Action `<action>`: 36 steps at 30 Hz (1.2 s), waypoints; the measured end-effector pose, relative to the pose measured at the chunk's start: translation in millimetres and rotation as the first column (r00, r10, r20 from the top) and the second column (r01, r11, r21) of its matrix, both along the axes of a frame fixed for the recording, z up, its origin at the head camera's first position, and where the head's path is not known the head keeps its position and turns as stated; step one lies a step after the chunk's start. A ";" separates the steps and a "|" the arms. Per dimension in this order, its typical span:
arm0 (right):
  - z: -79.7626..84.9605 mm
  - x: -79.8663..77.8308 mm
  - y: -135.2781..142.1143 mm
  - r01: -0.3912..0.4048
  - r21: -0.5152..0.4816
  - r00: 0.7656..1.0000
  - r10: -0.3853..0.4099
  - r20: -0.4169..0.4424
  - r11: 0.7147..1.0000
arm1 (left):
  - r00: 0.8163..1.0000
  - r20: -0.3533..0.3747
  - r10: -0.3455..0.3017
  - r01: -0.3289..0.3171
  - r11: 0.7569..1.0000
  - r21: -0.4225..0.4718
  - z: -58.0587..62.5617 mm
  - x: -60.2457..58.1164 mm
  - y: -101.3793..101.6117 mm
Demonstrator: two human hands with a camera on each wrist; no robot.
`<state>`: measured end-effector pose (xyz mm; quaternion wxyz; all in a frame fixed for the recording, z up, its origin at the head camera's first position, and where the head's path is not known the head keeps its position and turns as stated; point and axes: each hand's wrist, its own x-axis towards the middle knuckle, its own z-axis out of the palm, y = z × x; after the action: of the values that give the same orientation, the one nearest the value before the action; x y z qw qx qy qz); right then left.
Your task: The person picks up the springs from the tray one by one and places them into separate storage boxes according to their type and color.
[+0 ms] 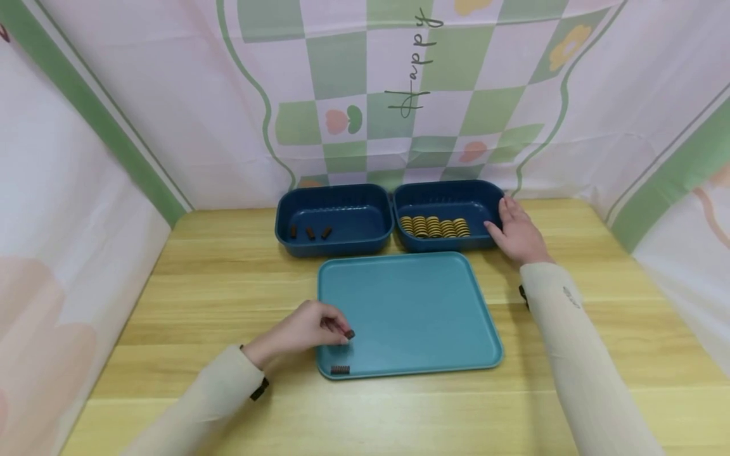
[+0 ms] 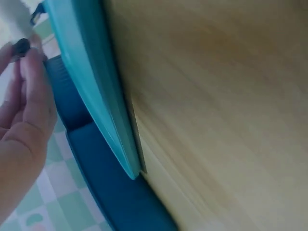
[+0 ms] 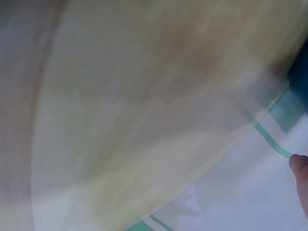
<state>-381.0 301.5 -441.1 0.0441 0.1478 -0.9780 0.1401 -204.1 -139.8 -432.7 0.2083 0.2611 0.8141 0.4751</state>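
Note:
Between thumb and fingertips, my left hand (image 1: 312,326) pinches a small dark brown piece (image 1: 350,334) above the left side of the teal tray (image 1: 410,310). The left wrist view shows the same dark piece (image 2: 20,47) at the fingertips. A short ridged row of dark brown pieces (image 1: 340,369) lies in the tray's near left corner. My right hand (image 1: 521,234) rests on the right rim of the right blue bin (image 1: 450,246), fingers fairly straight. That bin holds several stacks of round yellow-and-dark sandwich biscuits (image 1: 435,227). In the right wrist view only a fingertip (image 3: 301,173) shows.
The left blue bin (image 1: 336,248) stands against the other bin and holds three brown pieces (image 1: 310,233). Both bins are behind the tray on a wooden table (image 1: 228,285). A patterned cloth (image 1: 342,69) hangs behind and at both sides.

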 end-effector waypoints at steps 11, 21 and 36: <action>-2.9 -1.5 1.8 -0.006 -0.004 1.000 0.006 -0.014 1.000 | 0.902 0.422 0.092 -0.265 0.890 0.372 16.0 -6.6 -9.3; 0.0 0.6 0.2 0.003 -0.011 1.000 -0.003 -0.002 1.000 | 0.847 0.532 0.008 -0.348 0.764 0.543 23.9 -13.4 -9.8; 0.8 1.6 -0.9 0.000 -0.005 1.000 0.000 0.008 1.000 | 0.835 0.544 0.077 -0.422 0.724 0.546 38.6 -22.1 -8.5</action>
<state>-379.4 300.6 -440.2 0.0406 0.1471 -0.9778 0.1434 -226.2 -148.3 -394.2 0.2339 0.0724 0.5482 0.7997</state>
